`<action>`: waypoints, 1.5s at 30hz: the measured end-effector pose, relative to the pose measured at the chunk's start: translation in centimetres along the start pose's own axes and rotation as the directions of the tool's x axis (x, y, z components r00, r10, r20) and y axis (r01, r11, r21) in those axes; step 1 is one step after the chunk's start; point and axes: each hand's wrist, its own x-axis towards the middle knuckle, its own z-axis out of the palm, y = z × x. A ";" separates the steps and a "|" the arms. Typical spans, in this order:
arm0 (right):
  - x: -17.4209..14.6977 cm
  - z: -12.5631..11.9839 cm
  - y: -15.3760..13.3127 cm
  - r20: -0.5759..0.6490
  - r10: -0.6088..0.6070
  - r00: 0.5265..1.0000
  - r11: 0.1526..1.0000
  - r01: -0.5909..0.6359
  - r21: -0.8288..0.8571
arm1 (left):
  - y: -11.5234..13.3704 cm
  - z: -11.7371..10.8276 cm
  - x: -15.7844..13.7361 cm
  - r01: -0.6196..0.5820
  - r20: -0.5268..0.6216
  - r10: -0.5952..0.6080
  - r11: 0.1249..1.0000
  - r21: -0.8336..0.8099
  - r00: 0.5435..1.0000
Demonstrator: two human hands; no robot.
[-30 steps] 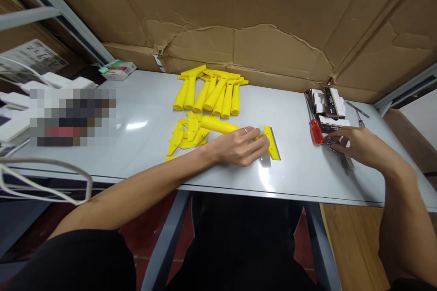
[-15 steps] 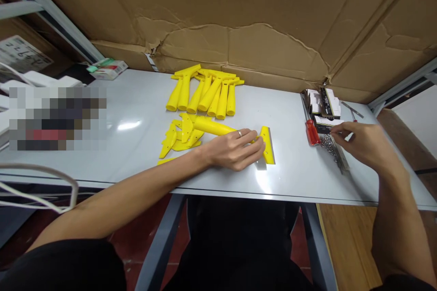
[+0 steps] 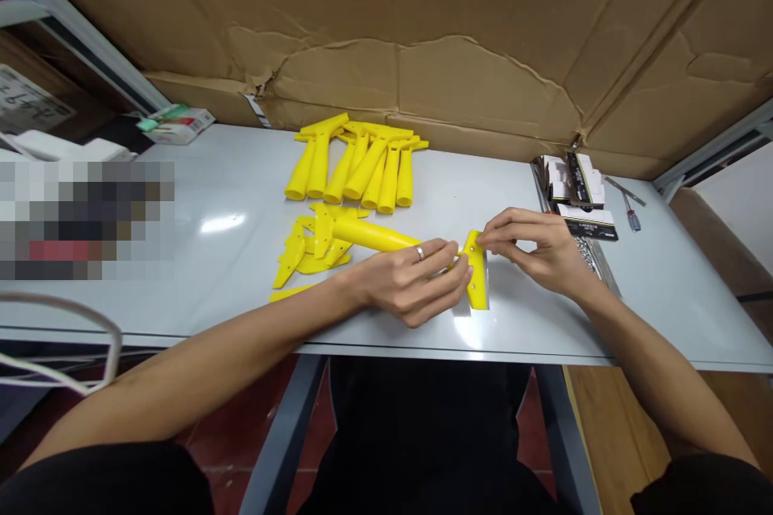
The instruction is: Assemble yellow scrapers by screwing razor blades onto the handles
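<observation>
Both hands at a yellow scraper (image 3: 477, 286) on a table (image 3: 543, 330).
The left hand (image 3: 414, 282)'s fingers clamp its neck; the right hand (image 3: 537, 249)'s fingers are pinched together at the head's far end, contents too small to tell. Yellow handles (image 3: 362, 169) lie beyond the left fingers.

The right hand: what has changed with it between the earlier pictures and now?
The right hand has moved left, from the screws to the yellow scraper; its fingers are now at the scraper head's far end. Whether they hold a screw is too small to tell. The left hand stayed on the scraper; the piled handles stayed behind.
</observation>
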 end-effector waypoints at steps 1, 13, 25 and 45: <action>-0.2 0.3 0.1 -0.012 0.000 1.000 1.000 0.000 -0.002 | 0.0 -0.1 0.1 -0.007 -0.001 0.007 1.000 0.001 1.000; -0.9 1.4 0.3 -0.049 -0.141 0.989 0.984 0.135 -0.114 | 0.2 -0.2 0.2 0.012 -0.006 -0.011 1.000 0.019 1.000; -1.7 1.4 0.3 -0.062 -0.244 0.968 0.935 0.217 -0.282 | 0.1 -0.1 0.3 0.007 -0.035 -0.006 1.000 0.017 0.999; -1.5 1.9 -0.2 -0.083 0.069 0.994 0.993 -0.060 0.101 | 0.7 1.2 0.5 0.525 -0.085 -0.617 0.726 -0.444 0.782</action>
